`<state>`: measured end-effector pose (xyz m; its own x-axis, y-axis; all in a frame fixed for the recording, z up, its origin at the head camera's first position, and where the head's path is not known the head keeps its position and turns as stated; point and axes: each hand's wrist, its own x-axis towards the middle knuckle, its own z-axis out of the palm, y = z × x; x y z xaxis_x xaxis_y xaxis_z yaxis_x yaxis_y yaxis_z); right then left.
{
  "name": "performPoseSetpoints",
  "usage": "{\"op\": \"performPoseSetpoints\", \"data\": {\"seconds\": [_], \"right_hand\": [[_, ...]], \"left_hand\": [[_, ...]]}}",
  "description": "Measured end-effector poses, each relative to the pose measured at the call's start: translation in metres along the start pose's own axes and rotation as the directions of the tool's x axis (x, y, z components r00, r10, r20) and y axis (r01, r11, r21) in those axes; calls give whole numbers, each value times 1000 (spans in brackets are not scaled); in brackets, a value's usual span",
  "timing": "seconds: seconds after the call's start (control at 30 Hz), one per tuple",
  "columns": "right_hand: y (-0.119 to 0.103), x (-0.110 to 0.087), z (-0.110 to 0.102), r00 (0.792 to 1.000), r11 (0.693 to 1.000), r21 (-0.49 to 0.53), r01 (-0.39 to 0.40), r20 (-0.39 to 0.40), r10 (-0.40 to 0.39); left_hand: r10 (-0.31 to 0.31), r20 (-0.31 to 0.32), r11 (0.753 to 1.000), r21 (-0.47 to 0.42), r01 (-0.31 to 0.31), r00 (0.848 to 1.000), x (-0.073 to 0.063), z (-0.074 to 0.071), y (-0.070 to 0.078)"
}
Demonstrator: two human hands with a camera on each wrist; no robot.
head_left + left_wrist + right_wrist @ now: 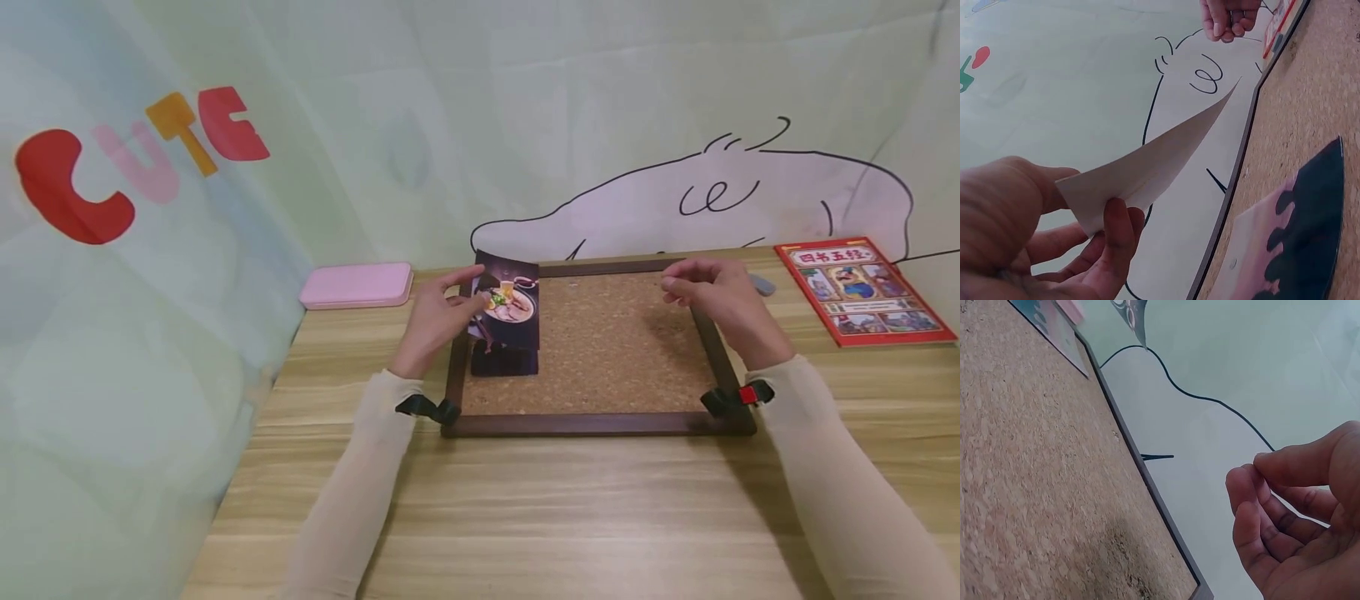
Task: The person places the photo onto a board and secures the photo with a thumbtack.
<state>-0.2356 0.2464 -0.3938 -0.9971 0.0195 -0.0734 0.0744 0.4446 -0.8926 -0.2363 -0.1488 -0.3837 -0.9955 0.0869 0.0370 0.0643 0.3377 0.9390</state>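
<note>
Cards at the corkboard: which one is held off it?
The food-bowl card, held in the left hand. The other, the pink-and-dark card, lies against the corkboard.

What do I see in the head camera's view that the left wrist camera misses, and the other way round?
Only the head view: the pink rectangular case and the food-bowl picture on the dark rectangular card in the left hand.

Only the left wrist view: that card's plain pale back, and the pink part of the pink-and-dark picture card lying on the brown, dark-framed cork board.

Both: the left hand holding its card, the right hand, the cork board and the second card's dark part.
</note>
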Motion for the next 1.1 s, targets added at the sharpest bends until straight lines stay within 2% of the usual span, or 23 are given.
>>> {"op": "performPoseSetpoints", "data": {"seconds": [0.2, 0.47, 0.6, 0.9, 1.1], "right_hand": [[-3, 2, 2, 1000, 1000, 29, -9, 19, 9], [-6, 4, 1, 999, 998, 54, -16, 29, 15], [-8, 5, 1, 999, 999, 51, -7, 37, 5], [-10, 9, -1, 998, 999, 38, -16, 62, 14], [-10, 14, -1, 996, 999, 4, -39, 77, 39]], "left_hand": [[27, 2, 1000, 6, -27, 1000, 7, 17, 7], [-25, 35, 999, -24, 26, 999, 10, 42, 14], [-26, 62, 999, -45, 29, 998, 12, 53, 15], [-15, 142, 999, -38, 21, 990, 13, 74, 15], [26, 169, 999, -45, -19, 985, 16, 90, 15]]}}
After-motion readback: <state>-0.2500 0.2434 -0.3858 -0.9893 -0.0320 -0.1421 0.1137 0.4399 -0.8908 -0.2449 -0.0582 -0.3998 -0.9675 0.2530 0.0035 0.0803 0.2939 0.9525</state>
